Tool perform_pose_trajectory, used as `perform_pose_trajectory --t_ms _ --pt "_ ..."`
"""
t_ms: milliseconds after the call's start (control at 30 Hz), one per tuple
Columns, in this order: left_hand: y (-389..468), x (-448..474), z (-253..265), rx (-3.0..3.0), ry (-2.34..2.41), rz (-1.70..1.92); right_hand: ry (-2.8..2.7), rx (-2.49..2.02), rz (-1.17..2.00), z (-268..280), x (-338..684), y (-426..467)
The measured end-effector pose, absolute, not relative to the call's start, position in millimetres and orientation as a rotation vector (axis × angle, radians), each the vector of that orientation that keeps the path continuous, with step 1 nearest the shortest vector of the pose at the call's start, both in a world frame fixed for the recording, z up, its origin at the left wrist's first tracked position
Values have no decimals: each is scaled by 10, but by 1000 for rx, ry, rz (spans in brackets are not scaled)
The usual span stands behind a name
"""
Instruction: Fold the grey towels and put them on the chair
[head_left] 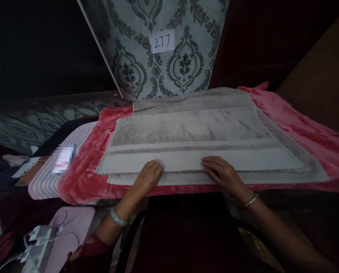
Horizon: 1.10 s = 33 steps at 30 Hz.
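Observation:
A grey towel (186, 129) with pale bands lies folded in layers before me, its near edge running straight across. My left hand (149, 176) is closed at that edge, left of the middle, with fingers curled over the pale border. Further right, my right hand (223, 174) has its fingers together on top of the border and its thumb low at the edge, pinching the towel. The lower layer sticks out a little toward me and to the right. Both thumbs' undersides are hidden.
Under the towel spreads a red plush blanket (85, 178), over a striped cloth (46, 180) at left. A blurred phone-like object (63, 159) lies there. A power strip (40, 246) with cables rests on a pink stool (85, 218). A paper marked 277 (162, 41) hangs on the patterned wall.

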<state>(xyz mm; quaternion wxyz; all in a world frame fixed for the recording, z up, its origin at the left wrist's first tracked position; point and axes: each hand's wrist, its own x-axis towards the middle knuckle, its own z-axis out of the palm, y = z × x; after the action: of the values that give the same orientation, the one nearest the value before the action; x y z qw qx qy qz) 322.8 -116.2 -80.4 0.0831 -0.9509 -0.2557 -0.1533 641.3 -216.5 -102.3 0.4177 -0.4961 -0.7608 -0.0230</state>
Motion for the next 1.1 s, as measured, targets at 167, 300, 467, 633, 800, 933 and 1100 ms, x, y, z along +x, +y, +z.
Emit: perform_pose_trajectory --t_ms 167,300,467,633,800,933,1100 --pt "-1201 3171 -756 -2899 -783 -566 -1932 -1251 -43 -960 6438 -2142" --pt "-1018 3165 -516 -3147 -905 -639 -1995 -1375 -177 -845 6554 -1917" --pt "-591 3364 -416 -2841 -1344 -492 -2021 -1845 -291 -830 6697 -1535" --pt "-504 3478 -658 -2570 -1596 -82 -2050 -2152 -204 -1003 6709 -1435" --pt "-589 3480 -679 -2518 -1650 -31 -2054 -2192 -121 -993 6698 -1450" --pt "-666 3501 -615 -2435 -1806 5 -2048 -2184 -99 -970 6688 -1460" --pt "-727 3340 -525 -2500 -1878 63 -2100 -2094 -73 -1083 6837 -1487"
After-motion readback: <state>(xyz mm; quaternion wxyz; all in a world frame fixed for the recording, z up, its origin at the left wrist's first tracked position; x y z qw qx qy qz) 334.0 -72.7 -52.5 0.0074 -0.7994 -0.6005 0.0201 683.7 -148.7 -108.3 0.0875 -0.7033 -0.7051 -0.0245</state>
